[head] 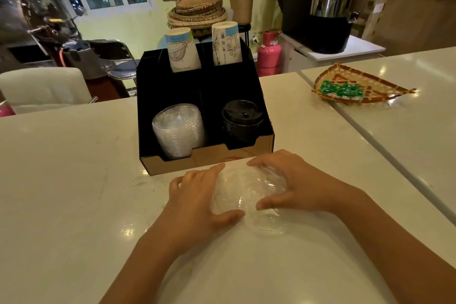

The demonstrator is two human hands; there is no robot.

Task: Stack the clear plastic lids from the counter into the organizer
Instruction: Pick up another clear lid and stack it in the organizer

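Observation:
A small heap of clear plastic lids (246,192) lies on the white counter (74,192) just in front of the organizer. My left hand (197,197) cups the heap from the left and my right hand (288,180) cups it from the right, fingers and thumbs pressed against the lids. One clear lid (269,224) sticks out flat toward me under the heap. The black cardboard organizer (261,143) holds a leaning stack of clear lids (179,128) in its front left compartment.
Black lids (243,119) fill the organizer's front right compartment; two stacks of paper cups (182,49) stand in the back ones. A woven tray with green sweets (357,86) sits on the adjoining counter at right. A white chair (44,86) is beyond the left edge.

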